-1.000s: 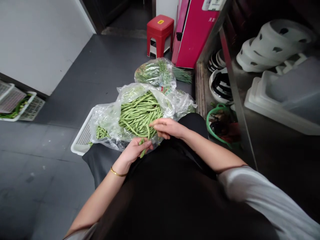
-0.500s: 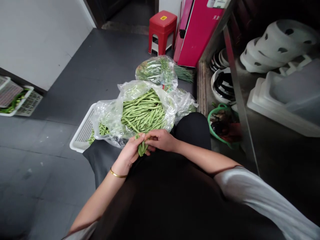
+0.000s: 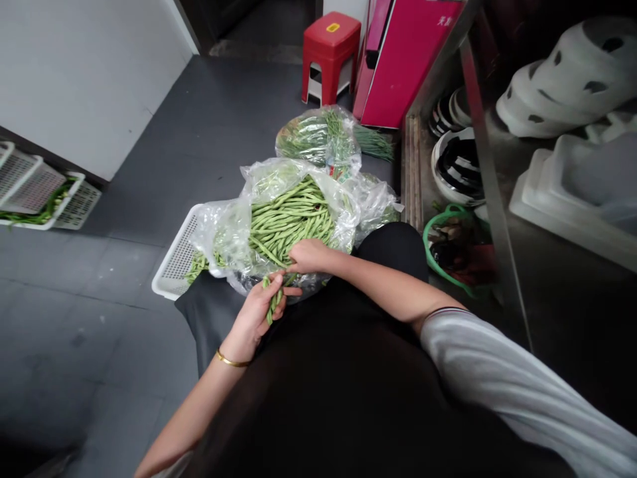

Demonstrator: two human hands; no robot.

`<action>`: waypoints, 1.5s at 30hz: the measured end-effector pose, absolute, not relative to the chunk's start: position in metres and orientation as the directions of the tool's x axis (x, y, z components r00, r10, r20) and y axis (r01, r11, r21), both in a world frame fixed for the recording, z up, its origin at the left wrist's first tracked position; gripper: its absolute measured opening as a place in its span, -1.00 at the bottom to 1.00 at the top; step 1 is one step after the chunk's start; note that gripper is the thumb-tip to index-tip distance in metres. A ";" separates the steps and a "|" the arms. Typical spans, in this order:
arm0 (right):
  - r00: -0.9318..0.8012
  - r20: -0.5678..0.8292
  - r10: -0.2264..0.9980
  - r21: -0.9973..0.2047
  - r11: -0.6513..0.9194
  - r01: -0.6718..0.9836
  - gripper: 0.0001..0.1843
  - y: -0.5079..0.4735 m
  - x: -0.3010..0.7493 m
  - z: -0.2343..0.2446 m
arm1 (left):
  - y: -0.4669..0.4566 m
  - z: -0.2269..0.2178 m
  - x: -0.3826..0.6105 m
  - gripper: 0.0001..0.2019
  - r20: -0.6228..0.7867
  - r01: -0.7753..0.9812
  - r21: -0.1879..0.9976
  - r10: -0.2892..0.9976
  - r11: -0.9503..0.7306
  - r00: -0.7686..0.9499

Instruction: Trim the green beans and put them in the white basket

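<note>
My left hand (image 3: 259, 307) is closed around a small bunch of broken green bean pieces (image 3: 273, 307), which stick out between thumb and fingers. Close to it, my right hand (image 3: 309, 256) has its fingers curled together at the near edge of a heap of long green beans (image 3: 291, 219). A bit of green shows beneath those fingertips, which nearly meet the left fingers; their exact grip is partly hidden. The heap lies in an opened clear plastic bag (image 3: 343, 219). Left of the bag, a white perforated basket (image 3: 174, 262) holds short bean pieces, partly covered by the plastic.
Behind the bag lie another bag of greens (image 3: 311, 139) and a red stool (image 3: 331, 50). A metal shelf (image 3: 497, 265) with white containers runs along the right, near a green-rimmed basket (image 3: 450, 285). White baskets (image 3: 82, 202) stand far left.
My right hand has moved from beside the left hand's bean pieces forward to the heap's edge. My left hand has shifted slightly down and left, still holding its pieces. The view has shifted a little.
</note>
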State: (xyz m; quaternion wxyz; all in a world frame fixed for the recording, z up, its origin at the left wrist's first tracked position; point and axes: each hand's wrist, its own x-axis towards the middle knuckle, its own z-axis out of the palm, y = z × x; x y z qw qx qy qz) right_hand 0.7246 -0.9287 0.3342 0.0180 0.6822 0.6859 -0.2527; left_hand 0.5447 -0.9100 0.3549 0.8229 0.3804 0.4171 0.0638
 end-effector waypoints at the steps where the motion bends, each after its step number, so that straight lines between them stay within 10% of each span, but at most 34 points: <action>1: -0.075 -0.341 0.937 -0.297 -0.032 0.954 -0.58 -0.932 0.727 0.333 | -0.910 0.357 0.544 -0.53 -0.619 0.203 0.694 0.429 0.690 0.658; 9: -0.119 -0.212 0.970 -0.309 0.049 0.950 -0.73 -0.954 0.749 0.337 | -0.890 0.364 0.567 -0.40 -0.206 0.306 0.952 0.736 -0.002 0.645; 14: -0.049 0.030 0.998 -0.693 0.057 0.719 -0.83 -0.971 0.748 0.350 | -0.884 0.346 0.569 -0.71 -0.541 0.326 0.838 0.585 0.438 0.604; 18: -0.021 -0.049 0.999 -0.937 -0.039 0.348 -0.81 -0.992 0.732 0.342 | -0.894 0.344 0.579 -0.74 -0.446 -0.027 0.773 0.573 0.634 0.687; 26: -0.051 -0.212 0.976 -0.939 -0.188 0.289 -0.75 -0.998 0.727 0.333 | -0.899 0.347 0.588 -0.78 -0.416 -0.148 0.732 0.608 0.665 0.677; 33: 0.415 -0.105 0.904 -0.992 -0.065 -0.110 -0.53 -0.990 0.750 0.336 | -0.896 0.339 0.578 -0.87 -0.503 -0.224 0.635 0.615 0.740 0.607; 39: 0.166 -0.128 0.978 -0.955 -0.167 0.245 -0.54 -0.983 0.758 0.357 | -0.907 0.340 0.573 -0.88 -0.542 0.113 0.763 0.533 0.637 0.650; 45: -0.071 0.268 0.961 -0.719 0.249 0.649 -0.72 -0.998 0.712 0.378 | -0.906 0.329 0.578 -0.92 -0.506 0.108 0.839 0.693 0.532 0.513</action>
